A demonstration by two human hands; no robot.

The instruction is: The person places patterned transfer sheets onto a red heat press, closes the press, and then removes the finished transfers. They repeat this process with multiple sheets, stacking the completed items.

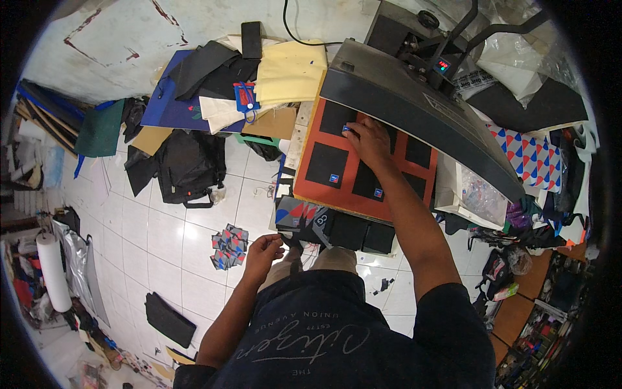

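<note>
An open heat press (421,107) stands before me, its dark upper plate raised over an orange-red pad (338,198). Black fabric squares (324,162) lie in rows on the pad, partly hidden by my right arm and the plate. My right hand (372,146) reaches over the pad, fingers pinched at a small blue label (346,128) on a far square. Similar blue labels (334,178) sit on the corners of two nearer squares. My left hand (264,251) hovers by the press's near-left corner, fingers closed; whatever they hold, if anything, cannot be made out.
Grey, red and blue printed pieces (301,217) and black pieces (350,231) lie along the press's near edge. A pile of printed pieces (230,246) and a black bag (191,167) are on the tiled floor. Yellow cloth (291,71) and a phone (251,40) lie left of the press.
</note>
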